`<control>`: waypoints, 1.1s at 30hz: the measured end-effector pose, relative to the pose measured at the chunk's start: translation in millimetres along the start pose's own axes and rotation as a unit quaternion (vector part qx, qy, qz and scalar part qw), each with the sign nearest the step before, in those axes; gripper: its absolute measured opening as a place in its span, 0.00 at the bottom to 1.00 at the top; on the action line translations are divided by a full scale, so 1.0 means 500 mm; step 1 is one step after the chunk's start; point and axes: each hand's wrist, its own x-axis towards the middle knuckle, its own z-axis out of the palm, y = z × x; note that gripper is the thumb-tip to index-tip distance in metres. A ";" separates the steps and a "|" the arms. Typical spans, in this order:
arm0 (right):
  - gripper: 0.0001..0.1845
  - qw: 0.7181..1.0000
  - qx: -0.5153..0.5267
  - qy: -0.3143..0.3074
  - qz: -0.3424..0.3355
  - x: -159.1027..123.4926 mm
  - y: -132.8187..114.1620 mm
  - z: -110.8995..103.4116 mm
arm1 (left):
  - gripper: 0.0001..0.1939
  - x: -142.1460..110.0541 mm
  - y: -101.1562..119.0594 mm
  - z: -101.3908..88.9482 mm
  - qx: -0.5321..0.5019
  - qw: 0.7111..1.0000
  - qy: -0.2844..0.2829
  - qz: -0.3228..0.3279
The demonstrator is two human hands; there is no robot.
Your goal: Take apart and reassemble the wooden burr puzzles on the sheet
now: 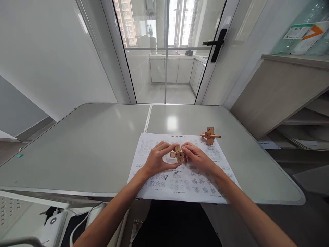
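A small wooden burr puzzle of interlocking blocks, with a dark mark like a 2 or 7 on one face, is held between both hands just above a printed sheet. My left hand grips it from the left, with the thumb below and the fingertips at its top. Fingers curled, my right hand pinches its right side; the fingertips are partly hidden. Beneath lies the white instruction sheet, covered in small line diagrams. Another wooden puzzle, marked with a 3 and crossed by a thin bar, stands at the sheet's upper right corner.
The grey-green table has a seam left of the sheet. Behind it is a glass door with a black handle. Plastic bottles stand on a shelf at right. A white device with cables sits below the table at left.
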 end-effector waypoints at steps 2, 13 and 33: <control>0.27 1.000 0.008 0.003 0.010 0.000 -0.003 0.000 | 0.35 0.000 -0.003 0.001 0.008 1.000 0.000 -0.004; 0.29 0.938 0.274 0.151 0.153 0.012 0.002 -0.011 | 0.26 0.008 0.005 -0.002 -0.004 0.994 -0.012 -0.109; 0.13 0.885 0.423 0.137 0.139 0.024 0.071 -0.082 | 0.11 0.009 0.004 0.000 -0.026 0.989 -0.045 -0.142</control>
